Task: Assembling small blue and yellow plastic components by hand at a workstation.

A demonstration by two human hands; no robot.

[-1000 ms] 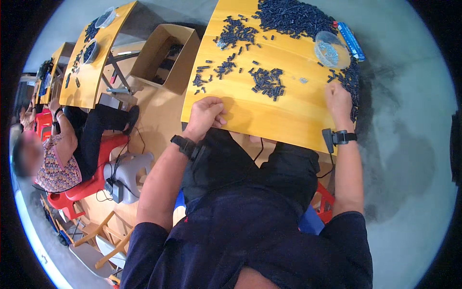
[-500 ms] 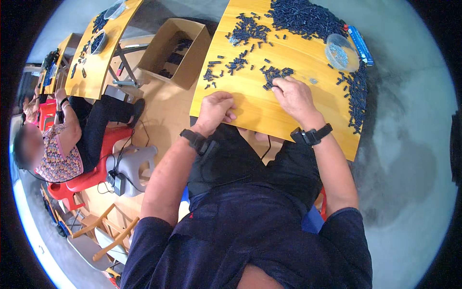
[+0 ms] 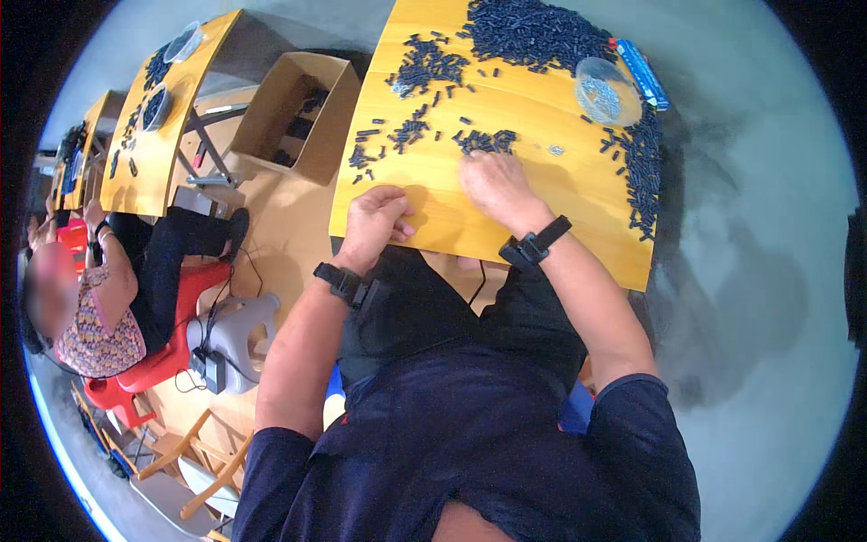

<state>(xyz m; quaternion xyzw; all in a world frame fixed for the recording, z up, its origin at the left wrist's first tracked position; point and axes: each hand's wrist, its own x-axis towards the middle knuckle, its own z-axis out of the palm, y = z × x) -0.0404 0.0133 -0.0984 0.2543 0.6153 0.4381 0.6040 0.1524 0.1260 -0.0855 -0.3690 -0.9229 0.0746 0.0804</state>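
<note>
- Grip of the right hand (image 3: 498, 185): narrow, fingers drawn together and pointing down at the near side of the small pile (image 3: 488, 141) of black pieces; whether one is pinched there cannot be told.
- The small pile lies just beyond these fingertips, away from the body, partly hidden by the hand. What shows of it stretches left to right, while its short pieces point every which way. The right hand is plainly the nearer one.
- Grip of the left hand (image 3: 377, 219): also narrow, fingers curled in, by the near left corner of the counter (image 3: 528, 101); whether it holds anything cannot be told. From it, the small pile lies ahead and to the right, well apart.
- Right of the small pile: silvery bits (image 3: 554, 150).
- Left of it: loose pieces (image 3: 411, 131), axes mixed, ahead of the left hand.
- Farther out: a left heap (image 3: 432, 65), the big heap (image 3: 537, 34) at the far end, a strip (image 3: 643, 172) of pieces along the right edge.
- Above that strip: a clear bowl (image 3: 623, 107) with small pale parts (image 3: 598, 95), a blue box (image 3: 643, 74) beside it.
- Off to the left: a carton (image 3: 325, 135) on the floor, then a seated co-worker (image 3: 104, 312) at another counter (image 3: 153, 172).
</note>
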